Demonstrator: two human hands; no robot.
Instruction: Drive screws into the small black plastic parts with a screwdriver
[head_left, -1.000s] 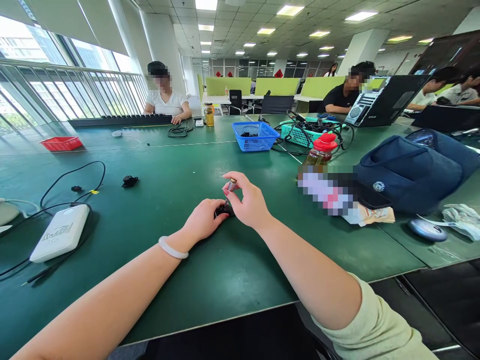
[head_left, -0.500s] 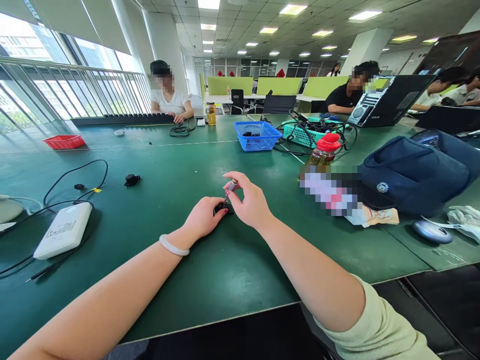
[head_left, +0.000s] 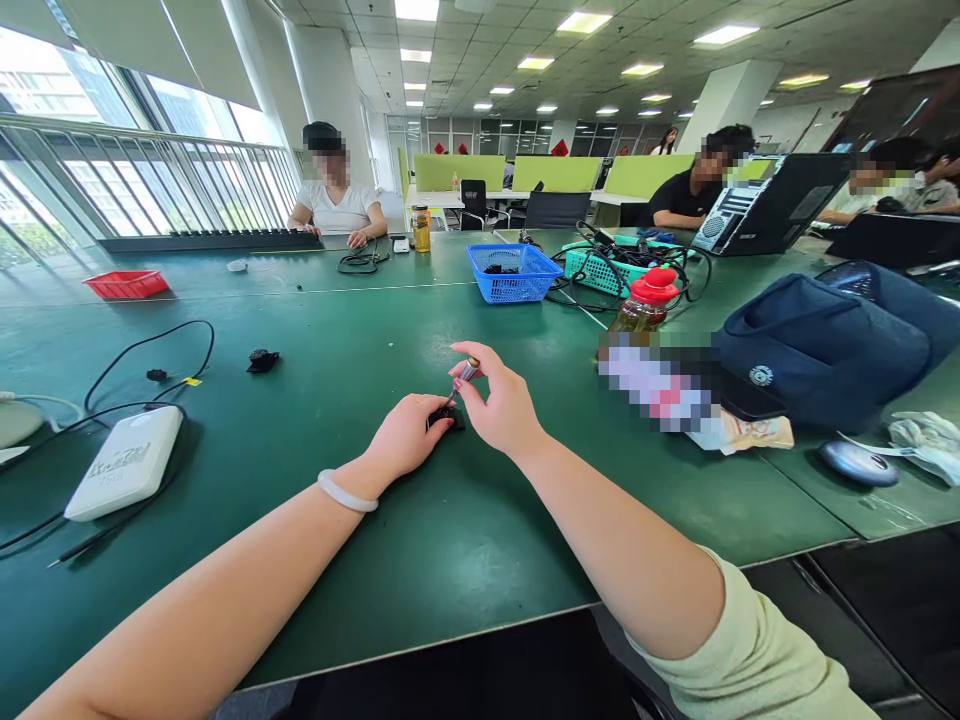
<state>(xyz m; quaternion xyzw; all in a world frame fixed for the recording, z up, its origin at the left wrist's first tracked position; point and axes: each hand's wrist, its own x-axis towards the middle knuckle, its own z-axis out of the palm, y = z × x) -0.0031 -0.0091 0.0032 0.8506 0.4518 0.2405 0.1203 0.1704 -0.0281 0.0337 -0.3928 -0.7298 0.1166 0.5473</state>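
My left hand (head_left: 409, 435) pins a small black part (head_left: 456, 416) to the green tabletop (head_left: 345, 370), thumb and fingers closed on it. Most of that part is covered by the fingers, so its kind does not show. Between thumb and fingertips, my right hand (head_left: 501, 400) pinches a screwdriver (head_left: 468, 370) with a short silvery handle. The tool leans, and its thin shaft points down to the black part beside my left fingertips. Whether the tip sits in a screw is too small to make out.
A black piece (head_left: 262, 361) and a white box (head_left: 126, 462) with dark cables lie left. Ahead stand a blue basket (head_left: 515, 290) and a teal basket (head_left: 596, 270) of cables. A red-lidded bottle (head_left: 651, 300), navy bag (head_left: 832, 340) and mouse (head_left: 859, 463) lie right. People sit across the table.
Both my hands keep nearly the same place and hold; the screwdriver leans very slightly differently. Across the table, the person in white has moved a hand and the long black strip leftward.
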